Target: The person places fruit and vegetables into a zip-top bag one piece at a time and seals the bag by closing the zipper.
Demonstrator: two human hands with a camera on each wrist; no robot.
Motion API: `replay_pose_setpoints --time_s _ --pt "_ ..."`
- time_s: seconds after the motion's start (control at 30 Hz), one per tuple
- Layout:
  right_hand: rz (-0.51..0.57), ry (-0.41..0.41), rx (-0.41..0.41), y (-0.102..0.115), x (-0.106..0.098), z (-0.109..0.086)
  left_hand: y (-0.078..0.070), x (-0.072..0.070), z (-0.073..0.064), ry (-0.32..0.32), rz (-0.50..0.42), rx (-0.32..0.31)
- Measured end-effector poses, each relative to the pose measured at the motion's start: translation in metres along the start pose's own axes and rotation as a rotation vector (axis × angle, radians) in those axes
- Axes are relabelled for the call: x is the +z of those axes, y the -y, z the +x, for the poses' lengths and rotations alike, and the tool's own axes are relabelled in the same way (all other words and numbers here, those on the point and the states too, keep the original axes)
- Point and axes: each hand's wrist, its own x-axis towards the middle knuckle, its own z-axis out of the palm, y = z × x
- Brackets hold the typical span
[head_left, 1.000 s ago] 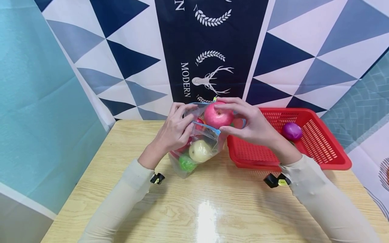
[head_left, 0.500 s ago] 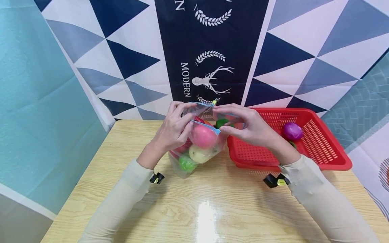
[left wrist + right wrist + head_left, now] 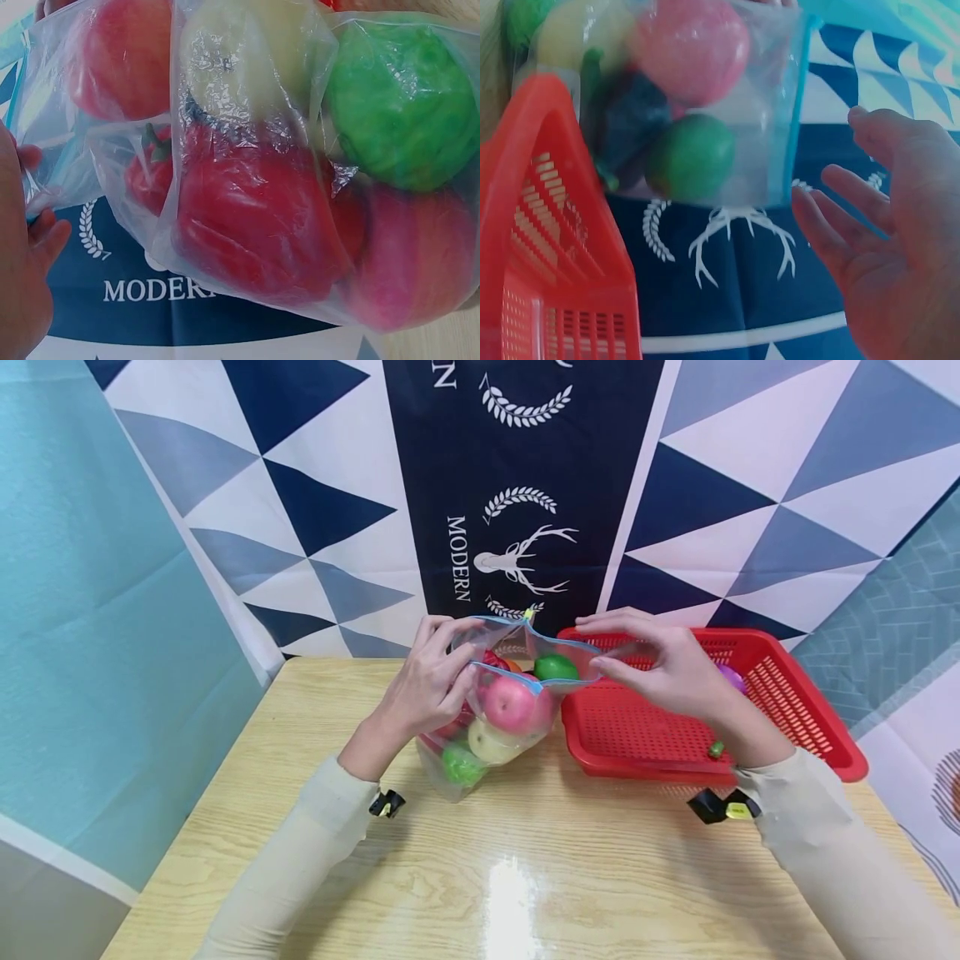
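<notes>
A see-through zip bag (image 3: 561,646) with a blue-edged mouth stands on the table, its mouth spread. My left hand (image 3: 431,681) pinches the left side of its rim. Inside lie a pink apple (image 3: 517,703), a smooth green fruit (image 3: 557,667), a pale pear-like fruit (image 3: 491,743) and a bumpy green ball (image 3: 409,101). In the left wrist view a red bell pepper (image 3: 255,225) presses against the plastic. My right hand (image 3: 667,668) hovers just right of the bag's mouth, above the basket, fingers loosely spread and holding nothing.
To the right of the bag is a red plastic basket (image 3: 615,768) with slotted walls. A purple onion-like vegetable (image 3: 731,677), partly hidden by the right hand, and a small green piece (image 3: 716,749) are in it. A patterned cloth (image 3: 337,485) hangs behind the table.
The pink apple left my right hand and dropped into the bag. Since then that hand has let go and drawn back rightward over the basket. My left hand stays at the rim.
</notes>
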Motion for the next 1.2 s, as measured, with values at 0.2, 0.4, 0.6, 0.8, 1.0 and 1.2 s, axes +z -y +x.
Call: replay_pose_setpoints --time_s 0.2,0.4,0.6,0.8,1.0,1.2 --pt "-0.054 -0.029 -0.004 -0.008 -0.017 -0.005 0.0 -0.001 -0.001 0.008 0.005 -0.01" --pt "-0.144 -0.04 0.121 -0.023 -0.03 -0.01 0.0 -0.001 -0.001 0.019 0.007 -0.015" --pt "-0.199 -0.008 0.193 -0.034 -0.041 -0.012 -0.001 -0.001 -0.001 0.024 0.008 -0.02" --pt "-0.321 0.233 0.305 -0.044 -0.057 -0.009 -0.001 -0.001 -0.002 0.029 0.013 -0.024" --pt "-0.371 0.477 0.445 -0.063 -0.075 -0.008 0.0 -0.001 -0.002 0.024 0.016 -0.015" --pt "-0.339 0.637 0.538 -0.079 -0.085 -0.012 0.0 -0.001 -0.002 0.016 0.016 -0.002"
